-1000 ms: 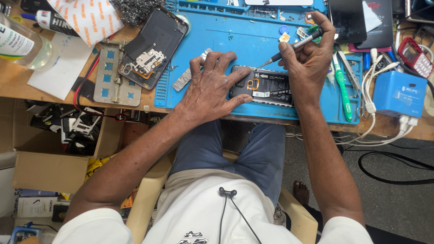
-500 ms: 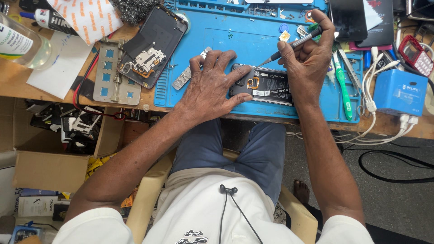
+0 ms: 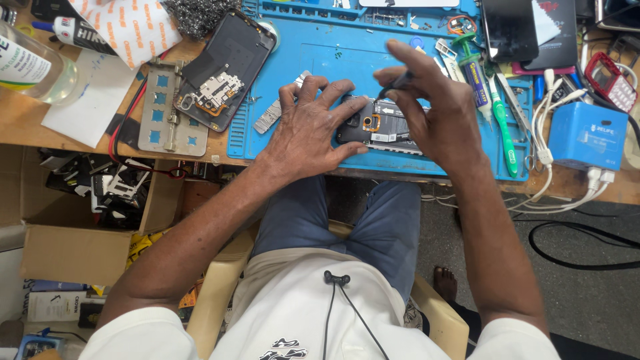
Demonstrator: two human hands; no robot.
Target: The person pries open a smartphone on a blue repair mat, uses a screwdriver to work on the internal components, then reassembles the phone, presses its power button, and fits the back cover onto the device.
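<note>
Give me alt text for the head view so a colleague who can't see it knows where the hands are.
The left hand presses flat on an opened phone lying on a blue work mat, while the right hand pinches a dark slim tool above it. A second opened phone and a metal plate lie to the left.

One head-worn camera looks steeply down, close over the blue mat (image 3: 320,60) and lap.

White short-sleeved shirt, blue trousers, bare feet
</note>
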